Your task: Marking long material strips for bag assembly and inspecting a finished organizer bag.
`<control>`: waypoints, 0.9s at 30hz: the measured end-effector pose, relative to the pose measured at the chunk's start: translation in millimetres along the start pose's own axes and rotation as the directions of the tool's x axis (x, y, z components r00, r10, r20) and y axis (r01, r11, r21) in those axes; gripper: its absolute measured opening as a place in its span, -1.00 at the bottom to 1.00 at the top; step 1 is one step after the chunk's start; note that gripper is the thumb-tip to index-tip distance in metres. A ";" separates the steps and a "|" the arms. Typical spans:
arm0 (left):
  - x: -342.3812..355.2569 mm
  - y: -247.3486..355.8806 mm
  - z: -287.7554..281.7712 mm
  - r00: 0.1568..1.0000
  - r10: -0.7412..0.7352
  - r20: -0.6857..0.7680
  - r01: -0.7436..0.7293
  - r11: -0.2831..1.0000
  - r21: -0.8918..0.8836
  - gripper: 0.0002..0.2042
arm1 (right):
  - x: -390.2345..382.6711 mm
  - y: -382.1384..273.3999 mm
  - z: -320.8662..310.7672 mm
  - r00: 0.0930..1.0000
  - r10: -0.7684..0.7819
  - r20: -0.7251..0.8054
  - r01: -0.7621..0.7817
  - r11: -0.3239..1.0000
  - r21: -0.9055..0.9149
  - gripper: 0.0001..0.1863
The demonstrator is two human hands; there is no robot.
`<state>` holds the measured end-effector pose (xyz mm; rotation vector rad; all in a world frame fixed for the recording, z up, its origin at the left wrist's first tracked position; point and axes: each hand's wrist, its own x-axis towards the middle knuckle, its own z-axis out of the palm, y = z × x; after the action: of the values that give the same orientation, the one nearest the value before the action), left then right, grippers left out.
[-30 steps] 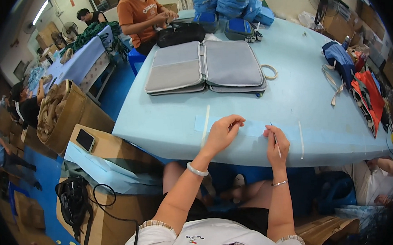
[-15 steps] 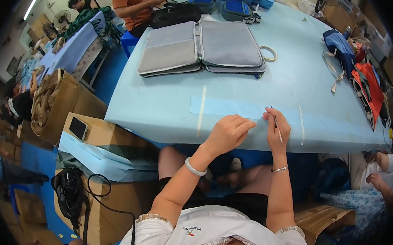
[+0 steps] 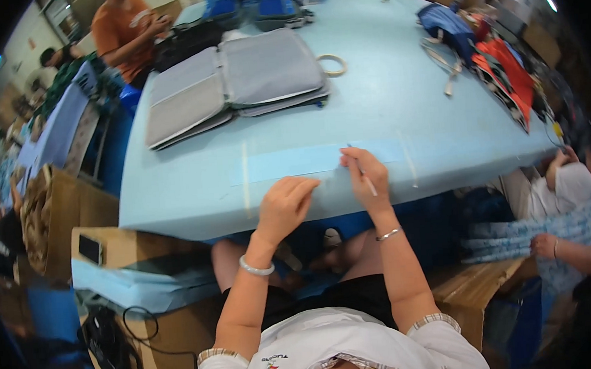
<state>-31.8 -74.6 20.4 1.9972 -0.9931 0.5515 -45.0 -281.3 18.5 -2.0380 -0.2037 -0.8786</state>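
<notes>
My left hand (image 3: pixel 282 204) hovers over the near edge of the table, its thumb and fingertips pressed together. Whether anything is pinched there is too small to make out. Just right of it, my right hand (image 3: pixel 366 177) is closed around a thin pen-like tool (image 3: pixel 372 187), with a dark pointed end up by the fingertips and a pale end below the palm. Beyond both hands a light blue strip (image 3: pixel 287 163) lies flat on the blue-covered table (image 3: pixel 193 185), between two pale tape lines. Farther off, a grey bag or case (image 3: pixel 273 66) is spread open.
A tape roll (image 3: pixel 333 64) lies beside the grey case. Blue pouches (image 3: pixel 276 9) sit at the back, near a person in orange (image 3: pixel 120 32). Red and blue bags (image 3: pixel 507 74) cover the right side. A phone (image 3: pixel 90 249) rests on a carton at left.
The view has turned and shifted, so the table and its things appear farther left and tilted. Both hands keep nearly the same pose, the right still gripping the thin tool.
</notes>
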 end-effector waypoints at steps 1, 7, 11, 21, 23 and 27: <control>1.1 -0.1 -0.2 1.000 -0.021 0.015 0.021 1.000 0.021 -0.77 | -0.1 0.3 -0.2 1.000 0.003 0.012 -0.003 1.000 0.008 -0.84; 4.6 3.3 0.7 0.999 -0.041 0.021 0.041 0.999 0.025 -0.80 | 2.3 -1.2 -2.2 1.000 -0.027 -0.004 0.027 1.000 -0.012 -0.85; 5.6 4.9 2.1 0.999 -0.037 0.001 0.037 0.999 0.013 -0.79 | 2.3 -2.2 -3.4 0.999 -0.033 -0.007 0.033 0.999 0.004 -0.85; 7.7 5.7 1.9 1.000 -0.024 -0.011 0.024 0.999 0.026 -0.78 | 2.0 -0.8 -4.0 1.000 -0.019 0.006 0.019 1.000 0.013 -0.86; 7.6 6.5 2.4 1.000 -0.019 0.001 0.019 1.000 0.020 -0.78 | 1.5 0.1 -3.3 1.000 -0.018 -0.015 0.018 1.000 0.013 -0.86; 7.5 6.7 2.9 0.999 -0.027 -0.018 0.027 0.999 0.020 -0.79 | 2.0 1.3 -3.7 0.999 -0.035 -0.008 0.035 0.999 0.009 -0.87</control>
<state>-32.6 -82.6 26.9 2.0175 -0.9517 0.5657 -44.8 -285.4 20.2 -2.0272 -0.2392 -0.9056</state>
